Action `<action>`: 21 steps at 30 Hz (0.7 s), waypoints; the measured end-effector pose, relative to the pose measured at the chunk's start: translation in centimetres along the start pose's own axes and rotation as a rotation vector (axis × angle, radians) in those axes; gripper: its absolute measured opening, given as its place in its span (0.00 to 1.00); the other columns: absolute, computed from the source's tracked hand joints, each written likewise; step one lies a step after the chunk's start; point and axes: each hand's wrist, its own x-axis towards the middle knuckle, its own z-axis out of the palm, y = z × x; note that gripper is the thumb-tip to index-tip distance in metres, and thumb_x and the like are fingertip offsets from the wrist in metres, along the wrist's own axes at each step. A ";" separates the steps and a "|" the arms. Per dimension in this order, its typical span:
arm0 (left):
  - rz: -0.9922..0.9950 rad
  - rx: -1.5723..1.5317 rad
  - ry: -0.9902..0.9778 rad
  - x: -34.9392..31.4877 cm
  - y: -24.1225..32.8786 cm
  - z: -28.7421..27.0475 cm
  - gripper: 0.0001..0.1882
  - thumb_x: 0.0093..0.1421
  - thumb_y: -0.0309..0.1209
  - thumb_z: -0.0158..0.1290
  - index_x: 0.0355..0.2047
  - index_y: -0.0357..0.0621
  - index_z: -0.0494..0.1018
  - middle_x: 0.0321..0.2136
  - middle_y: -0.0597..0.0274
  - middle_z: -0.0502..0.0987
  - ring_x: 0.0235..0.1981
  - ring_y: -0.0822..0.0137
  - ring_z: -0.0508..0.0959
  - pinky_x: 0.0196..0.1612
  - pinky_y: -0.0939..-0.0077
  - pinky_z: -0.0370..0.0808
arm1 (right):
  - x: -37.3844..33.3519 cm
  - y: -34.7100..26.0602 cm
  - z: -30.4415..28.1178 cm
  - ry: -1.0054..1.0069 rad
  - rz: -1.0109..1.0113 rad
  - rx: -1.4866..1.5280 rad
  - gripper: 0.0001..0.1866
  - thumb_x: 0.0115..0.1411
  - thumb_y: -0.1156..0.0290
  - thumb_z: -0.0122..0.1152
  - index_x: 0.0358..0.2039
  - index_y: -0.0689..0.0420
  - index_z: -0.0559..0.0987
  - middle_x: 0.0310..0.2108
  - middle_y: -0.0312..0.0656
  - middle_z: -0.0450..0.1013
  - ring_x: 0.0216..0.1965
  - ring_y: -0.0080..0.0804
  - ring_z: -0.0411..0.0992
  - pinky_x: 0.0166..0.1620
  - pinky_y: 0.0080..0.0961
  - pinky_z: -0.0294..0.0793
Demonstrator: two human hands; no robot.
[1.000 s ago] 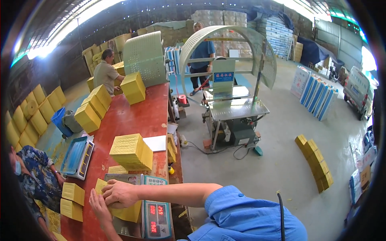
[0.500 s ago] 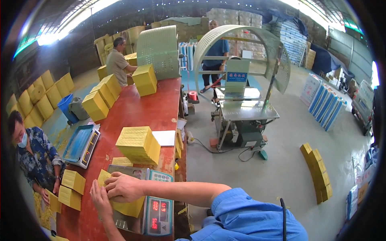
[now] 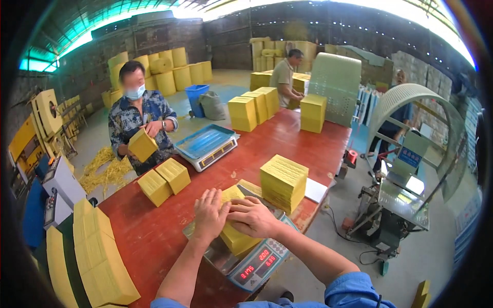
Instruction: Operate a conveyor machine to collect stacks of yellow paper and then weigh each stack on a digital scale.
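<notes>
My left hand [image 3: 209, 214] lies with its fingers stretched out along the left side of a yellow paper stack [image 3: 238, 242]. My right hand [image 3: 255, 217] rests over the top of the same stack, fingers extended toward the left thumb. Both hands touch the paper, and they cover much of its upper face. Beneath the stack is a digital scale [image 3: 275, 252] with a metal platform and red lit figures. Just beyond my right hand stands a taller yellow paper stack [image 3: 283, 185]. Low yellow paper [image 3: 250, 187] shows between the two stacks.
On the red table [image 3: 154, 241] are two yellow blocks [image 3: 163, 180] and a second scale with a blue tray [image 3: 205, 141]. A masked co-worker [image 3: 141, 120] across the table holds a yellow block. More stacks line the table's left edge; a strapping machine [image 3: 403, 200] stands right.
My view has swung left, bringing in stacks along the table's left edge. The co-worker across has straightened and lifted a yellow block. My hands remain on the stack on the scale.
</notes>
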 end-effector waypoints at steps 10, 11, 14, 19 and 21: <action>0.162 -0.197 0.051 -1.1 7.5 -7.4 0.32 0.65 0.41 0.51 0.60 0.27 0.64 0.58 0.37 0.67 0.60 0.41 0.67 0.61 0.53 0.66 | 1.1 -0.1 1.8 0.010 -0.013 0.074 0.14 0.57 0.63 0.60 0.44 0.50 0.78 0.50 0.37 0.74 0.58 0.40 0.67 0.60 0.47 0.60; 0.078 -0.204 0.017 -1.8 6.7 -5.6 0.33 0.65 0.43 0.51 0.60 0.27 0.63 0.58 0.36 0.67 0.60 0.40 0.67 0.62 0.52 0.65 | 1.3 0.1 1.9 0.020 -0.026 0.062 0.15 0.56 0.62 0.61 0.44 0.50 0.78 0.50 0.37 0.74 0.59 0.40 0.66 0.60 0.47 0.60; 0.065 -0.171 -0.009 -2.4 5.5 -1.4 0.35 0.64 0.44 0.51 0.62 0.26 0.61 0.58 0.36 0.67 0.59 0.38 0.66 0.62 0.49 0.63 | 0.3 0.9 1.6 0.028 0.002 0.017 0.18 0.52 0.61 0.63 0.44 0.49 0.78 0.51 0.36 0.73 0.61 0.39 0.64 0.60 0.47 0.59; -0.104 -0.267 -0.084 -3.1 5.1 -1.6 0.35 0.66 0.46 0.48 0.65 0.34 0.57 0.60 0.37 0.66 0.60 0.40 0.66 0.62 0.51 0.63 | 0.6 1.3 2.8 -0.088 0.013 0.152 0.24 0.48 0.61 0.62 0.47 0.52 0.78 0.50 0.42 0.73 0.59 0.44 0.65 0.60 0.50 0.59; -0.109 -0.269 -0.004 -3.6 4.6 -2.0 0.37 0.64 0.48 0.49 0.64 0.34 0.59 0.61 0.35 0.63 0.63 0.39 0.63 0.64 0.51 0.59 | 1.2 -1.0 1.9 -0.044 0.007 0.140 0.23 0.49 0.62 0.61 0.48 0.54 0.78 0.52 0.44 0.72 0.59 0.47 0.65 0.60 0.50 0.59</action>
